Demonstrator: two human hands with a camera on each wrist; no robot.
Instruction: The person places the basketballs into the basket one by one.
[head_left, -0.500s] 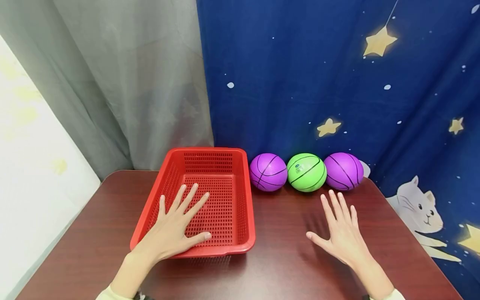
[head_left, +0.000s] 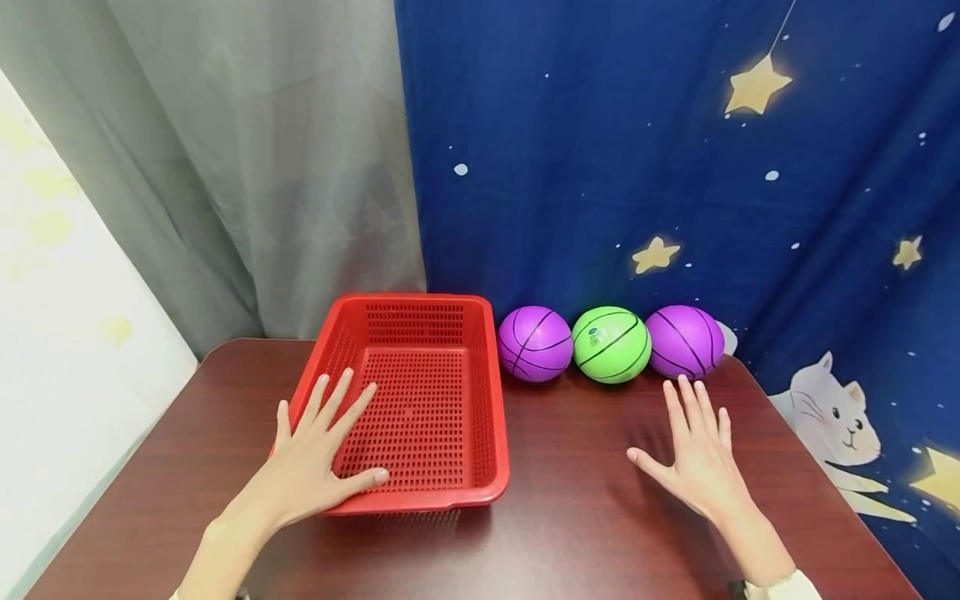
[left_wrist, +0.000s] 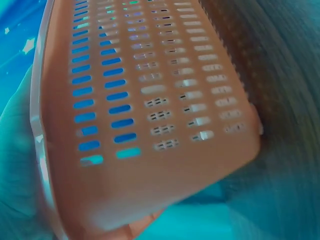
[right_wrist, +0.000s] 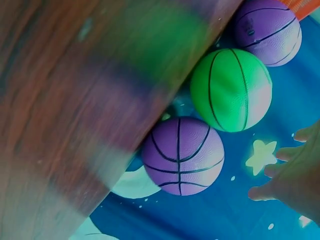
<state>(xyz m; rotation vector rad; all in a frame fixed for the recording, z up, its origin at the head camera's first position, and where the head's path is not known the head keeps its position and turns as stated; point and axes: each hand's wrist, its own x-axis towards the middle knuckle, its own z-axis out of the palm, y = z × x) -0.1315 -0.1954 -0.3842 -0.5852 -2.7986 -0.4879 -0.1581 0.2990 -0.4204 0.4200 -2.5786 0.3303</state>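
My left hand point(head_left: 303, 467), fingers spread, is over the front left corner of a red basket point(head_left: 504, 433); whether it touches the rim I cannot tell. In the left wrist view the basket's slotted side point(left_wrist: 150, 175) fills the middle, with part of the hand point(left_wrist: 17, 175) at the left edge. My right hand point(head_left: 705, 475) hovers with spread fingers, holding nothing, in front of three balls: purple point(head_left: 535, 343), green point(head_left: 612, 345) and purple point(head_left: 686, 342). The right wrist view has the green ball point(right_wrist: 231, 90) between the purple ones, and the hand point(right_wrist: 295, 175) at right.
The basket and the row of balls stand on a dark red-brown table point(head_left: 562, 533). Behind them hang a grey curtain point(head_left: 300, 167) and a blue curtain point(head_left: 570, 167) with stars and a cat. A white surface point(head_left: 75, 333) is at the left.
My left hand has moved left, from over the basket's inside toward its left rim. My right hand has shifted slightly to the right. The basket and balls stay in place.
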